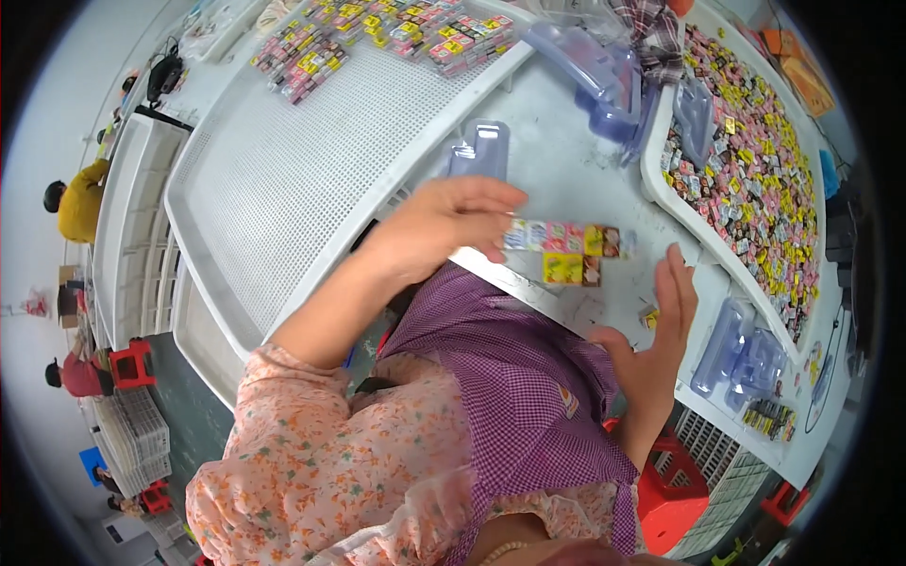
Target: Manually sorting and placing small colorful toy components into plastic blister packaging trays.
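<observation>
- Floral blouse (pixel 349 443), worn under a purple checked apron (pixel 528 424), the apron probably there to guard the clothing.
- Right hand (pixel 656 325): fingers spread, thumb well apart, nothing held; a single loose box (pixel 648 316) shows beside it, between thumb and fingers as seen from above.
- Left hand (pixel 462 217): fingers bent, tips at the left end of the small boxes; whether it grips or merely touches cannot be told.
- Small boxes (pixel 566 241), multicoloured, between the two hands: one long row, a shorter row against its near side. Edges appear lined up, perhaps to keep them together as a block.
- Clear bluish plastic shell (pixel 486 151), on the white table (pixel 547 132) just beyond the left hand, seemingly kept within reach.
- Right-hand tray (pixel 653 170), filled with loose boxes (pixel 755 198); its raised rim presumably stops them spilling.
- Left-hand mesh tray (pixel 311 179): grouped boxes (pixel 302 66) at the far end, closely set, likely to save room.
- Stacked plastic shells (pixel 595 75), far side of the table, nested probably for compactness.
- Co-worker in yellow (pixel 85 203), in the left background.
</observation>
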### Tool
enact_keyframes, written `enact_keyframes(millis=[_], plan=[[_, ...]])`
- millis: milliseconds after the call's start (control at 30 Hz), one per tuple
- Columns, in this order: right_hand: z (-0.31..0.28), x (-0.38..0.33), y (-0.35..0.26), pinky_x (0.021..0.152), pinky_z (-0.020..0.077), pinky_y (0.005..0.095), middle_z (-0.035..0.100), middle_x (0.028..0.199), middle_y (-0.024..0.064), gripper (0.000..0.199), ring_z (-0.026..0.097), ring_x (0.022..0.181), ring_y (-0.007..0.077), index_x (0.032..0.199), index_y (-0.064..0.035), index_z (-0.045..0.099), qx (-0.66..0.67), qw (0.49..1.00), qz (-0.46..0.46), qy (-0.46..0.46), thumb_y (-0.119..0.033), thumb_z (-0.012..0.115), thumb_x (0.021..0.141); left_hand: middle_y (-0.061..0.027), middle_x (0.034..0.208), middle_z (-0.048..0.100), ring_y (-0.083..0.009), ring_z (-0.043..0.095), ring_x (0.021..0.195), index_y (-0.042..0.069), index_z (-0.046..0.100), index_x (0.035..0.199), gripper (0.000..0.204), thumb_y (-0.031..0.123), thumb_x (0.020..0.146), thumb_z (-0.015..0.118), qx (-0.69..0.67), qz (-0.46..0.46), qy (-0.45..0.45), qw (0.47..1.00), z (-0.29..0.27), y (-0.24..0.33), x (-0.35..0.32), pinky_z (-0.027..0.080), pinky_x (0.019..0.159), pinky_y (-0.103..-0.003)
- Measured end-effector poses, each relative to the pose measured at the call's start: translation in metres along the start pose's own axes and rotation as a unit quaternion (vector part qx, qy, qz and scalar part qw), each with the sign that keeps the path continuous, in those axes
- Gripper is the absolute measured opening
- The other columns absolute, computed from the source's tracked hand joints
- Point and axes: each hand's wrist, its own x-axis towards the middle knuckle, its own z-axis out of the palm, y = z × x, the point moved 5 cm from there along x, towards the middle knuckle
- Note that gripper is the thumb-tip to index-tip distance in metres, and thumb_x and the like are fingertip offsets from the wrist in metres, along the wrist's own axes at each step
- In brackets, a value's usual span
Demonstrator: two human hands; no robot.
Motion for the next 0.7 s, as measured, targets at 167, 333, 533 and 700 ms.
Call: enact_keyframes(millis=[167, 333, 533, 700], plan=[[0.001, -0.005, 0.006, 0.112, 0.0226, 0.0522, 0.037, 0.145, 0.0169, 0.081, 0.035, 0.134, 0.037, 0.136, -0.0051, 0.043, 0.035, 0.998, 0.044, 0.031, -0.043, 0.076, 0.072, -0.0115, 0.102, 0.065, -0.0161, 0.064, 0.079, -0.006, 0.057, 0.118, 0.034, 0.004, 0.086, 0.062, -0.014, 0.077, 0.147, 0.986, -0.07, 0.047, -0.033, 0.055, 0.071, -0.028], [-0.001, -0.023, 0.014, 0.112, 0.0233, 0.0516, 0.037, 0.145, 0.0187, 0.078, 0.035, 0.133, 0.0387, 0.136, -0.0056, 0.043, 0.015, 0.998, 0.057, -0.002, -0.034, 0.078, 0.072, -0.0105, 0.107, 0.063, -0.0155, 0.063, 0.082, -0.006, 0.054, 0.123, 0.038, 0.008, 0.089, 0.061, 0.067, 0.116, 0.253, 0.958, -0.163, 0.069, -0.033, 0.053, 0.077, -0.026], [-0.003, -0.03, 0.013, 0.104, 0.0359, 0.0437, 0.045, 0.137, 0.0178, 0.066, 0.043, 0.126, 0.0368, 0.127, -0.0044, 0.054, 0.055, 0.995, 0.067, 0.049, -0.025, 0.081, 0.069, -0.0077, 0.114, 0.06, -0.0099, 0.058, 0.092, -0.007, 0.044, 0.134, 0.042, 0.007, 0.094, 0.049, 0.096, 0.051, 0.19, 0.976, -0.277, 0.031, -0.031, 0.047, 0.078, -0.022], [-0.046, -0.073, 0.015, 0.096, 0.0426, 0.0395, 0.053, 0.129, 0.0185, 0.055, 0.053, 0.113, 0.0333, 0.12, -0.0021, 0.057, 0.024, 0.98, 0.097, 0.173, -0.018, 0.079, 0.072, -0.0095, 0.114, 0.057, -0.0116, 0.053, 0.083, -0.006, 0.045, 0.133, 0.043, 0.0, 0.092, 0.053, 0.097, 0.019, 0.26, 0.96, -0.317, 0.015, -0.033, 0.047, 0.075, -0.024]])
